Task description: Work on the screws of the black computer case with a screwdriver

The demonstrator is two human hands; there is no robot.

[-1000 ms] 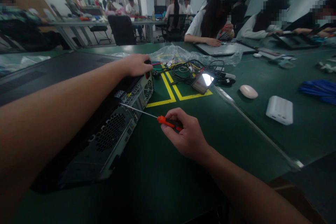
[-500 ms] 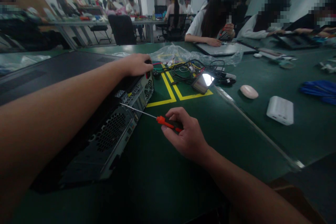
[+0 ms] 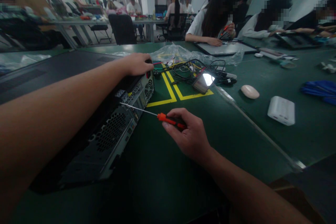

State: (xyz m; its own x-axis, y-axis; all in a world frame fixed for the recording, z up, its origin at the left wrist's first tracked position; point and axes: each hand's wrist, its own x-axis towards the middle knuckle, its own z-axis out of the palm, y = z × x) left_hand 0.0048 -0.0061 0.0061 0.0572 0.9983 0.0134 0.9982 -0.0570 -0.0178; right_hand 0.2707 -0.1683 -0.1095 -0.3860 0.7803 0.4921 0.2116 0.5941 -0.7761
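Observation:
A black computer case [image 3: 86, 63] lies on the table at the left, its metal back panel turned toward me. My left hand [image 3: 139, 64] grips the case's far top corner, thumb along the edge; its other fingers are partly hidden behind it. In front of the panel, my right hand [image 3: 190, 129] is closed around the red and black handle of a screwdriver [image 3: 168, 119]. The thin shaft points left, and its tip meets the panel near the case's upper edge. The exact spot under the tip is too small to make out.
Beyond the case lie tangled cables [image 3: 183, 68], a lit device [image 3: 204, 82] and clear plastic wrap [image 3: 170, 51]. To the right are a pink oval object [image 3: 250, 91], a white box-shaped device [image 3: 281, 110] and a blue bundle [image 3: 320, 91]. A person [image 3: 210, 24] works across the table.
My right hand and the screwdriver handle have shifted very slightly right, with the hand turned a little around the handle. The tip stays at the panel, and my left hand keeps its place.

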